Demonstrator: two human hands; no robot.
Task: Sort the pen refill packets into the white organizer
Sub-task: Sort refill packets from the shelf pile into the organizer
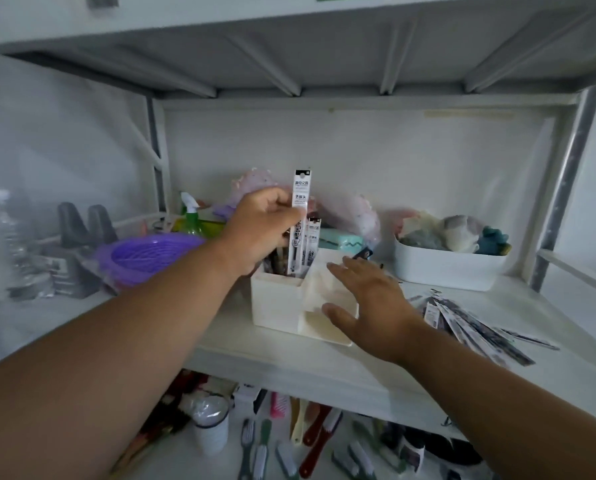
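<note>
The white organizer (pixel 275 303) stands mid-shelf, its tall back-left compartment holding several upright packets. My left hand (pixel 258 226) pinches a long white pen refill packet (pixel 300 202) upright, its lower end inside that compartment. A second packet (pixel 313 242) stands just to its right in the organizer. My right hand (pixel 369 299) hovers with fingers spread over the organizer's lower right trays, holding nothing. A fanned pile of refill packets (pixel 469 323) lies on the shelf to the right.
A purple basket (pixel 144 254) and green spray bottle (pixel 192 220) sit left of the organizer. A white bin (pixel 449 268) of soft items stands at the back right. Brushes and combs (pixel 289 445) lie on the shelf below. The upper shelf hangs overhead.
</note>
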